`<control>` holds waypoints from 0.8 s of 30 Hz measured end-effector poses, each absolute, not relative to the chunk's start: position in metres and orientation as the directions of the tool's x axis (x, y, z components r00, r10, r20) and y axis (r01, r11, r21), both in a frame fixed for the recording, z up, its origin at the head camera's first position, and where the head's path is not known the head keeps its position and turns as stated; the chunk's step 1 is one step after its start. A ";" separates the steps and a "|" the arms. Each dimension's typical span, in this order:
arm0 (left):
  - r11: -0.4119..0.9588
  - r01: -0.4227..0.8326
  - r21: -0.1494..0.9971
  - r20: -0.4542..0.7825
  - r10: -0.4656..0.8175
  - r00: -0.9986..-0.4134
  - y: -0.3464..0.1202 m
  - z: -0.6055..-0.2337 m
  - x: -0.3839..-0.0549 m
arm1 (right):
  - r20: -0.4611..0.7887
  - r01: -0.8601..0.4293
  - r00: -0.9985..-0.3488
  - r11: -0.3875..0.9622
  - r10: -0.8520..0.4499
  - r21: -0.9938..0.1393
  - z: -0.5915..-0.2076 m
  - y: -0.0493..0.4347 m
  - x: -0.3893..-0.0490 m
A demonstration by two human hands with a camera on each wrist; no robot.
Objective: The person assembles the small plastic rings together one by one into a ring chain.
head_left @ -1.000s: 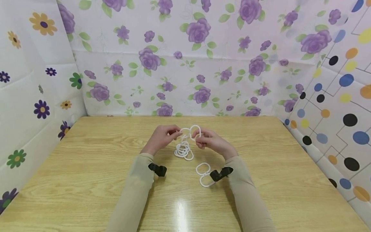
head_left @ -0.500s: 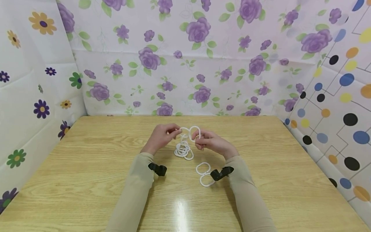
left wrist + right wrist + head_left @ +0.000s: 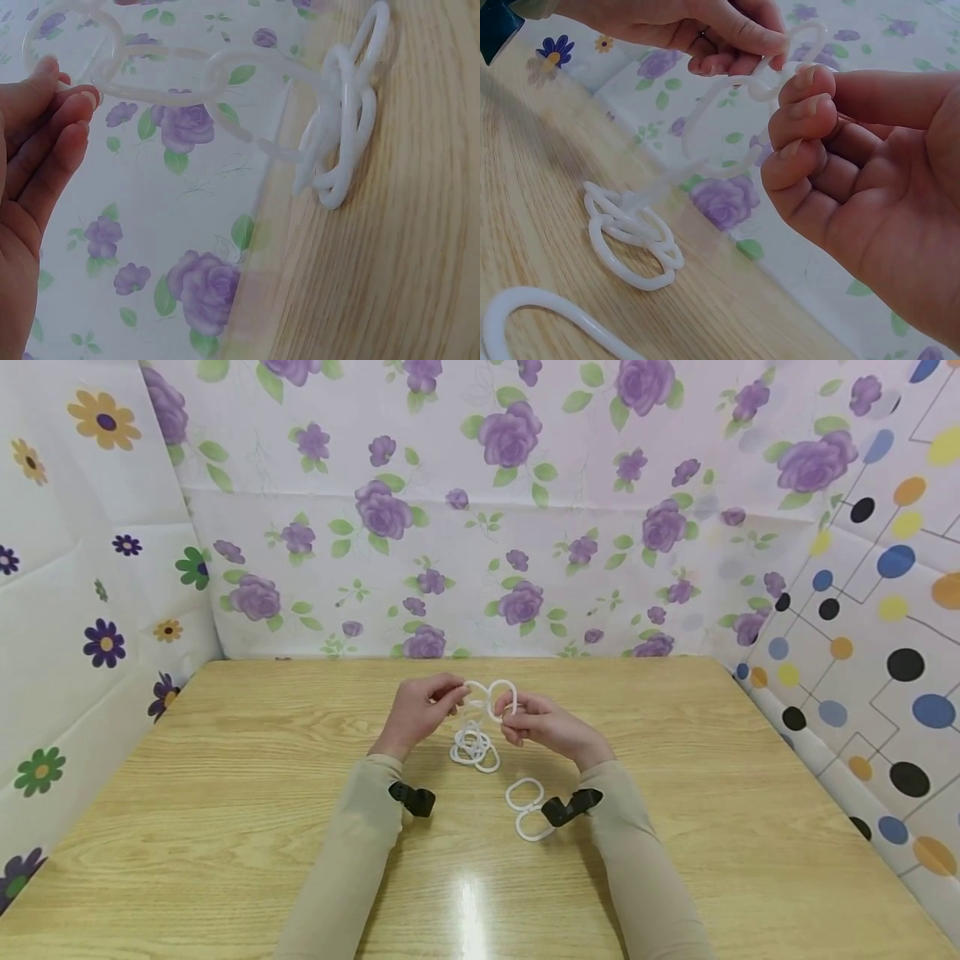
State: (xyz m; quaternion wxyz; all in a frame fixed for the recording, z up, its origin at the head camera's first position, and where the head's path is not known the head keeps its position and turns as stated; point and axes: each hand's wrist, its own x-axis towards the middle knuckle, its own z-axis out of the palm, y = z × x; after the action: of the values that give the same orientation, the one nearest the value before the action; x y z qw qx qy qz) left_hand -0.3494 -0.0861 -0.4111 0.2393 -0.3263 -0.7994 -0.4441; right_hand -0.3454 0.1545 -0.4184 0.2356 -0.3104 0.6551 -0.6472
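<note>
My left hand [image 3: 420, 708] pinches a white plastic chain link [image 3: 112, 45] between thumb and fingertips, above the table. Opposite it, my right hand [image 3: 551, 727] pinches a rounder-looking white link [image 3: 515, 693] that joins the left one. More links [image 3: 161, 98] hang below the fingers in a chain. This chain runs down to a tangled pile of links [image 3: 641, 284] on the table. In the right wrist view, the fingers of my right hand hide part of the link they hold.
Two joined white links [image 3: 524, 781] lie on the wooden table [image 3: 712, 827], nearer me and close to the right wrist camera [image 3: 570, 807]. Behind the table's far edge hangs a flowered cloth [image 3: 450, 568]. Patterned sheets flank both sides.
My left hand has risen slightly with its link, and the hanging links show blurred now. My right hand keeps its pinch, nearly in place. The pile and the two separate links have stayed put.
</note>
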 end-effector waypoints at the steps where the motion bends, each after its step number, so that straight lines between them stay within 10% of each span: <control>1: 0.390 0.739 0.549 0.676 0.313 -0.667 -0.084 -0.411 -0.349 | 0.097 -0.100 -0.696 -0.038 -0.712 -0.994 -0.418 0.154 -0.345; 24: 0.488 0.690 0.534 0.629 0.316 -0.710 -0.087 -0.416 -0.351 | 0.047 -0.143 -0.901 0.193 -0.431 -0.971 -0.412 0.163 -0.350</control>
State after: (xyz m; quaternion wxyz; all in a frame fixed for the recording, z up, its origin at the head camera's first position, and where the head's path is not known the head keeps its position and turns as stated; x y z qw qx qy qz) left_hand -0.3510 -0.0871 -0.4160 0.2309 -0.3025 -0.8312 -0.4053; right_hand -0.3499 0.1630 -0.4122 0.1186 -0.1881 0.7631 -0.6068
